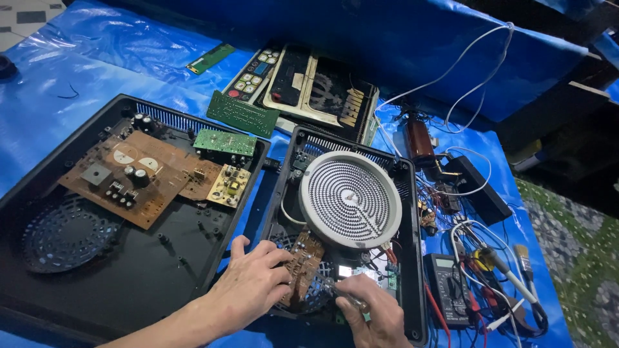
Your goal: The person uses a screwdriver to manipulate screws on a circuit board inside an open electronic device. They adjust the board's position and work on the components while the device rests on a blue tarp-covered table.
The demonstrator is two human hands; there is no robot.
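My right hand (374,319) is cut off by the bottom edge, its grip on a thin metal tool (345,295) partly hidden. My left hand (251,283) covers the lower brown circuit board (303,264).

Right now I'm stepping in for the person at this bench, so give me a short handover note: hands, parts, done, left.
Left hand: rests on the brown circuit board, tilted up inside the smaller open casing.
Right hand: grips a thin metal tool, tip near the board's lower edge.
Round coil heater sits in the same casing.
Done: both casings are open; the larger casing on the left shows its boards.
Left: brown board not yet out. Multimeter lies at right.
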